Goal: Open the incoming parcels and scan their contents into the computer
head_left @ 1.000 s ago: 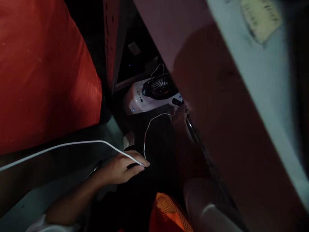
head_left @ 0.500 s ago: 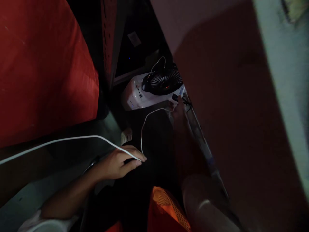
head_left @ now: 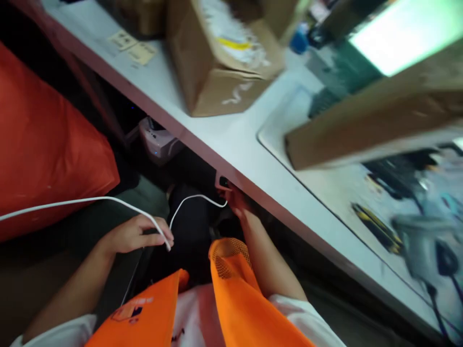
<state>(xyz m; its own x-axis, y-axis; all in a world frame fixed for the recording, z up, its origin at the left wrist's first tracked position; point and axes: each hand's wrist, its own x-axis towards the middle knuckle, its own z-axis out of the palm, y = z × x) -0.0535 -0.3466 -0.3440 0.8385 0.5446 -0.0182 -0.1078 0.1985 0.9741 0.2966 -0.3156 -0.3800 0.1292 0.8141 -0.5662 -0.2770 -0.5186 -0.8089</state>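
My left hand point(head_left: 139, 233) is closed on a white cable point(head_left: 119, 198), pinched between thumb and fingers. One stretch of the cable runs off to the left edge; a thinner white length loops over dark trousers point(head_left: 188, 217) to my right hand. Just under the table edge, my right hand point(head_left: 236, 200) is closed around a small white block with a dark face point(head_left: 221, 182), whose exact kind I cannot make out. The table edge shades the fingers and partly hides the block.
A white table point(head_left: 224, 140) slants across the view, bearing a paper bag point(head_left: 224, 86), a cardboard box point(head_left: 361, 120) and a yellow-black cutter point(head_left: 376, 226). Under it stands a white appliance point(head_left: 159, 142). A large red bag point(head_left: 50, 149) is at left.
The view has risen from under the table to show its top. My right hand has drawn back from beside the appliance and fan with the white block. My left hand still pinches the cable.
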